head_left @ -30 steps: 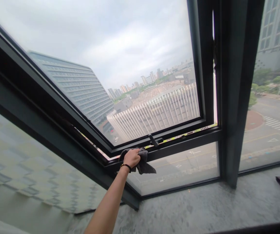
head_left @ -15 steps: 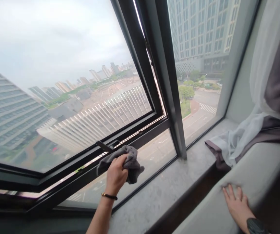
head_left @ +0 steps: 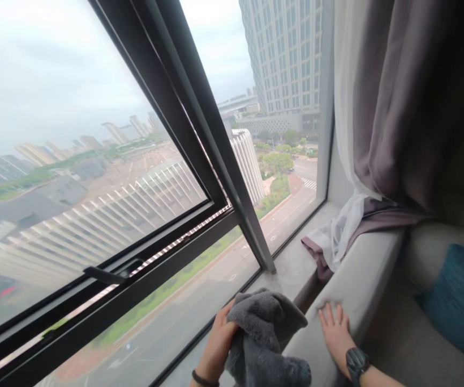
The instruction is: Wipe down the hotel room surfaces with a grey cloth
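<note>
My left hand (head_left: 220,338), with a dark band at the wrist, grips a crumpled grey cloth (head_left: 266,333) above the window sill. The cloth hangs down and hides part of the sill and the sofa edge. My right hand (head_left: 336,330) lies with fingers spread on the light grey sofa back (head_left: 361,274); a ring and a dark watch show on it. Up and left of the cloth, a black handle (head_left: 108,275) sits on the tilted-open window frame (head_left: 183,217).
A dark upright post (head_left: 232,177) separates the panes. White sheer and mauve curtains (head_left: 380,107) hang at the right, their ends draped over the sill (head_left: 296,269) and sofa. A teal cushion (head_left: 461,301) lies on the sofa. Roads and buildings show outside.
My left hand has moved the cloth away from the window frame, down and right towards the sofa back. The view has turned right, bringing the cushion in. My right hand stays on the sofa back.
</note>
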{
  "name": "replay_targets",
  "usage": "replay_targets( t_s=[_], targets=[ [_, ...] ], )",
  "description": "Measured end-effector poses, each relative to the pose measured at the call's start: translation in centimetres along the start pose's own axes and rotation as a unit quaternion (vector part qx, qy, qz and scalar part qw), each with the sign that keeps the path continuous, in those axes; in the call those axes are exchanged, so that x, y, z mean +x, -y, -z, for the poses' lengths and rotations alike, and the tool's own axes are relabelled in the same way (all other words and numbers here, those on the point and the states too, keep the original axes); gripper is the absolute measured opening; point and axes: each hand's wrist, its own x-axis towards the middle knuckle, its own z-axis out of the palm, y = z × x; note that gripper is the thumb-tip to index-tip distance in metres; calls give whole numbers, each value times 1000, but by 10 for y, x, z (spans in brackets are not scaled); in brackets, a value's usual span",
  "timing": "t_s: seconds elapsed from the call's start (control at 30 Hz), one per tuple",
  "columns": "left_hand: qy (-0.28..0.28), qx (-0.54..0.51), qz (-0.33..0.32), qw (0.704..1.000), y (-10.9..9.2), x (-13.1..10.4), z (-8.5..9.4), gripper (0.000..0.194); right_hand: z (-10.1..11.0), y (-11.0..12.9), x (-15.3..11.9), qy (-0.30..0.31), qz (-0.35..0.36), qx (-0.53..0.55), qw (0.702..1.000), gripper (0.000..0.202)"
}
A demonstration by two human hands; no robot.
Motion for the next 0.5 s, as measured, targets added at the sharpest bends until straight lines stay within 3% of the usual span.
replay_targets(
  t_s=[0.17,0.3,0.4,0.5],
  targets=[
    [-42,100,12,994,-29,8,-9,32,1,7,7,5,29,43,999,58],
    [-95,155,37,983,-80,30,-40,35,2,-8,18,-14,117,121,986,61],
    [-87,126,-1,988,-137,69,-82,41,7,-48,33,-47,194,195,960,49],
    [-34,114,-52,991,-202,136,-130,69,10,-114,54,-95,198,259,941,48]
  ],
)
